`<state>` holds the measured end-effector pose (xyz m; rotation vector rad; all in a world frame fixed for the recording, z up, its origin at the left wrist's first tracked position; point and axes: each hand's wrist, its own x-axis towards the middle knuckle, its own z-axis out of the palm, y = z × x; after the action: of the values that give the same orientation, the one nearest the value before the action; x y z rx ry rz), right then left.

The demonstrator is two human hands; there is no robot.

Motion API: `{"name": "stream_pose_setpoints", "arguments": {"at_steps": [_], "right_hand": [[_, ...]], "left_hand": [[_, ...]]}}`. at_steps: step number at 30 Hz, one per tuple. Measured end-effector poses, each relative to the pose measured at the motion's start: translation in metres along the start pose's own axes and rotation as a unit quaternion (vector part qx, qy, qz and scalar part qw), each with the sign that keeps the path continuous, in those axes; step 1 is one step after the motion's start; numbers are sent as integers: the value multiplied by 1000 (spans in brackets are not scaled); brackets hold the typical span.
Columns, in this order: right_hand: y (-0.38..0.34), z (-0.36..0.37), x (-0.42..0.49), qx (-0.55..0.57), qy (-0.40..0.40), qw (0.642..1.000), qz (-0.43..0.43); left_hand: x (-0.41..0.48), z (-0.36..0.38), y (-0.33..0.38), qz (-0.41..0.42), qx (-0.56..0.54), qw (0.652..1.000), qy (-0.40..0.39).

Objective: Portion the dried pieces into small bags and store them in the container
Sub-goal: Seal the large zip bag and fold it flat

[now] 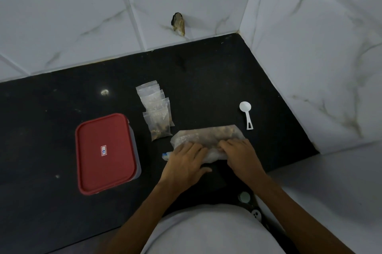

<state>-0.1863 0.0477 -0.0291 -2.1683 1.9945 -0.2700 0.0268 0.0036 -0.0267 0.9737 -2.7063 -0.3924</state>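
Head view, the only one. On the black counter, portioning seemingly well along: several small bags filled with brown dried pieces, overlapped in a loose row just behind the big bag. Not yet stored, though: out on the counter beside the container, not in it, with the red lid seated on top.

Big bag flat across the front, brown pieces showing toward its far right end, so apparently not emptied. Left hand laid on its near left part, fingers fairly straight, pressing the plastic and gripping nothing. Right hand on the near right part, fingers bent over the plastic; pinching a fold or merely pressing, cannot tell. Probably flattening or folding the supply bag shut, judging by the pose alone.

White scoop set down well apart to the right, touched by neither hand. Small blue-and-white item peeking from under the left hand, too hidden to identify.

Left to do, as judged: take off the lid, move the small bags inside, close up again. Possibly more portions first; no empty small bags in sight to settle that.
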Motion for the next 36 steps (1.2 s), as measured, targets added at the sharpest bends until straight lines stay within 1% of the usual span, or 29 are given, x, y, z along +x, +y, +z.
{"name": "stream_pose_setpoints", "arguments": {"at_steps": [2, 4, 6, 8, 10, 11, 13, 15, 18, 20, 21, 23, 25, 27, 29, 31, 32, 33, 36], "right_hand": [[2, 0, 4, 9, -24, 999, -22], [3, -1, 2, 34, -1, 999, -38], [4, -4, -2, 64, 30, 997, -36], [6, -4, -7, 38, 32, 996, -73], [9, 5, -8, 5, 29, 994, -102], [10, 8, -6, 7, 28, 995, -97], [11, 13, -1, 32, 18, 997, -61], [9, 12, 4, 41, 12, 999, -33], [7, 10, 11, 56, -11, 998, -13], [7, 9, 12, 63, -25, 997, -25], [7, 9, 12, 52, -18, 998, -40], [8, 6, 11, 22, 23, 997, -69], [9, 1, 9, 4, 33, 996, -77], [9, -3, 12, -8, 18, 995, -96], [11, 0, 18, -17, -21, 993, -114], [14, 2, 26, -8, -63, 992, -110], [14, 3, 29, -1, -77, 992, -103], [15, 4, 30, 7, -83, 992, -98], [17, 5, 33, 14, -57, 992, -110]], "left_hand": [[4, 1, -3, 2, 20, 1000, -9], [10, 1, -6, -30, 13, 999, -21], [18, -2, -7, -62, 2, 997, -44], [24, -3, -7, -90, -5, 993, -81], [28, -4, -5, -100, 17, 991, -92], [27, -5, -4, -97, 27, 992, -80], [21, -7, -3, -64, 20, 997, -24], [11, -4, -5, -44, 30, 999, 8], [8, -1, -7, -32, 67, 997, 18], [14, 1, -10, -36, 62, 997, -5], [19, 0, -11, -37, 64, 997, -23], [29, -1, -14, -41, 69, 994, -71], [36, 4, -15, -46, 67, 991, -109], [42, 8, -16, -54, 68, 989, -123], [49, 10, -18, -61, 89, 983, -148], [53, 8, -19, -63, 92, 977, -179], [53, 7, -19, -67, 85, 981, -159], [51, 7, -18, -74, 75, 987, -119], [40, 6, -14, -120, 3, 992, -38]]}}
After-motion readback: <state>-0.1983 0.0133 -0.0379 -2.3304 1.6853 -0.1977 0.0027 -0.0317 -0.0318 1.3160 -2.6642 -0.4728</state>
